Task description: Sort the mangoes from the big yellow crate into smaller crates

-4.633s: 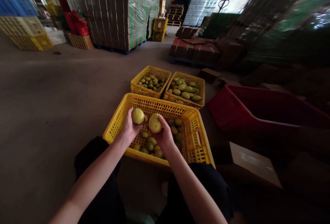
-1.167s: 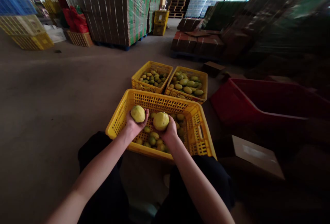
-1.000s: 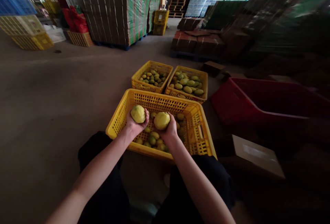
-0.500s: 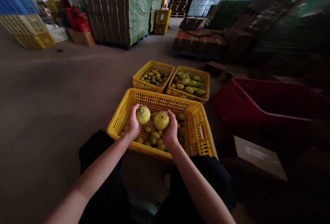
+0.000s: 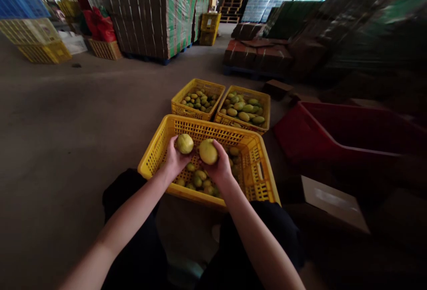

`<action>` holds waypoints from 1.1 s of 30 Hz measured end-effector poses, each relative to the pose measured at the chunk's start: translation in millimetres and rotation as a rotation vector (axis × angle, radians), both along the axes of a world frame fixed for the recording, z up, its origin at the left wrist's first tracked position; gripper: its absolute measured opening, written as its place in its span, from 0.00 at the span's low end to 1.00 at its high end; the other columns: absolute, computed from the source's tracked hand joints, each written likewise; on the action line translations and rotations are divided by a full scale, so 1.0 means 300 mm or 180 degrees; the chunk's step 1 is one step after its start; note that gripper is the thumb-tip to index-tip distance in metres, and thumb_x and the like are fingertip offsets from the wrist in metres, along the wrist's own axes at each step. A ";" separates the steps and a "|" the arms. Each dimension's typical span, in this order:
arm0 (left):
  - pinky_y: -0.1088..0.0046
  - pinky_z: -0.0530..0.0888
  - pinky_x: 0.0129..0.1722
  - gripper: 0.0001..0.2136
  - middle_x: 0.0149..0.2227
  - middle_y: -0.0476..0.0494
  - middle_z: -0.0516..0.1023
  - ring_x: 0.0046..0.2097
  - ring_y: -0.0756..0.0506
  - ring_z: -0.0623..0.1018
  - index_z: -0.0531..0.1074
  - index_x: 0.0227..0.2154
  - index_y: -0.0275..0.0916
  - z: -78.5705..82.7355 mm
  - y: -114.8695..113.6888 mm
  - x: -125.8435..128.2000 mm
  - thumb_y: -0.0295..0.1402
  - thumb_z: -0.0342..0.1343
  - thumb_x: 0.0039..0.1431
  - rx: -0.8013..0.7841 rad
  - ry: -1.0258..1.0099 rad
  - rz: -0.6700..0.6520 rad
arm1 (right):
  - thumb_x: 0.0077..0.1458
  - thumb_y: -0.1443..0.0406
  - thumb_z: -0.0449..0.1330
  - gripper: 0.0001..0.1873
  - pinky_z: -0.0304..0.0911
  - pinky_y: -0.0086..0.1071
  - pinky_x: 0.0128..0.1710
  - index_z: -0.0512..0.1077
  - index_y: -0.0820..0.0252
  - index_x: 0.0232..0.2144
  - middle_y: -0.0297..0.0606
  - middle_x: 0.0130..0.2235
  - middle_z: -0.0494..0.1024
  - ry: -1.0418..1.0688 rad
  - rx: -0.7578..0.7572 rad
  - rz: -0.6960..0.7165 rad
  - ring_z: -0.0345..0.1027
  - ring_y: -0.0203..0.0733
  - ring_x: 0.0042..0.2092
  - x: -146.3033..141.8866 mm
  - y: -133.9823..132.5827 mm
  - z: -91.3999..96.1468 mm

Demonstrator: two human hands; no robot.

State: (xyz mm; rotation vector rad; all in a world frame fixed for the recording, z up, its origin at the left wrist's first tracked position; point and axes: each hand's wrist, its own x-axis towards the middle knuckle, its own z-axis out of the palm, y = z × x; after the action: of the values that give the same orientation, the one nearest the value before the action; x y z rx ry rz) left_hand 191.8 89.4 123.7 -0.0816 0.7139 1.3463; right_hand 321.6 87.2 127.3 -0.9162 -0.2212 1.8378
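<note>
My left hand [image 5: 174, 160] is closed around a round yellow-green fruit [image 5: 184, 143]. My right hand [image 5: 220, 167] grips a second, slightly larger yellow fruit [image 5: 208, 151]. Both hands hover side by side over a large yellow slatted crate [image 5: 256, 179] that stands on the floor between my knees and holds several small green and yellow fruits. Beyond it stand two smaller yellow crates, the left crate [image 5: 183, 108] with small fruits and the right crate [image 5: 263, 103] with larger green ones.
A red tub [image 5: 336, 132] lies to the right, with a flat cardboard box [image 5: 333, 203] in front of it. A wrapped pallet of cartons [image 5: 156, 10] stands behind, brown boxes [image 5: 263, 58] at the back right, stacked crates [image 5: 36, 41] at the far left. Bare concrete floor spreads left.
Both hands have turned the fruits in their grip and drifted slightly closer together and farther over the crate. The crates have not moved.
</note>
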 end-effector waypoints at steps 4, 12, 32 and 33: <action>0.79 0.69 0.19 0.19 0.25 0.42 0.74 0.23 0.50 0.73 0.71 0.33 0.33 0.007 0.002 -0.009 0.44 0.43 0.63 0.0083 -0.0014 -0.0373 | 0.51 0.58 0.61 0.10 0.64 0.27 0.17 0.70 0.59 0.29 0.34 0.22 0.77 0.0262 -0.0044 -0.0072 0.71 0.38 0.22 0.009 0.010 -0.004; 0.72 0.79 0.36 0.12 0.31 0.42 0.79 0.36 0.45 0.80 0.72 0.35 0.34 0.033 0.003 -0.007 0.36 0.47 0.62 0.0706 -0.0577 0.0053 | 0.53 0.51 0.54 0.21 0.54 0.25 0.13 0.73 0.62 0.37 0.38 0.26 0.77 0.0799 0.0976 0.0150 0.59 0.32 0.17 0.028 -0.006 -0.026; 0.63 0.71 0.55 0.17 0.46 0.40 0.80 0.54 0.41 0.75 0.76 0.40 0.37 0.010 0.125 0.119 0.36 0.43 0.61 0.1329 -0.0552 -0.0027 | 0.55 0.62 0.60 0.05 0.73 0.33 0.41 0.75 0.56 0.33 0.32 0.37 0.83 0.1063 0.1086 -0.1258 0.78 0.41 0.42 0.065 0.096 0.017; 0.64 0.71 0.54 0.18 0.46 0.40 0.80 0.54 0.41 0.76 0.76 0.40 0.37 0.003 0.126 0.131 0.36 0.42 0.62 0.1338 -0.0508 -0.0133 | 0.55 0.63 0.59 0.05 0.73 0.35 0.42 0.74 0.56 0.33 0.32 0.37 0.83 0.1033 0.1105 -0.1293 0.78 0.41 0.41 0.070 0.099 0.015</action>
State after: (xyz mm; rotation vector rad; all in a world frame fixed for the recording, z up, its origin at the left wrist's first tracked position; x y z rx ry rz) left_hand 231.0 127.3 124.7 0.1596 0.2877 1.4065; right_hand 342.5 116.8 131.9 -0.3789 -0.1329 1.4804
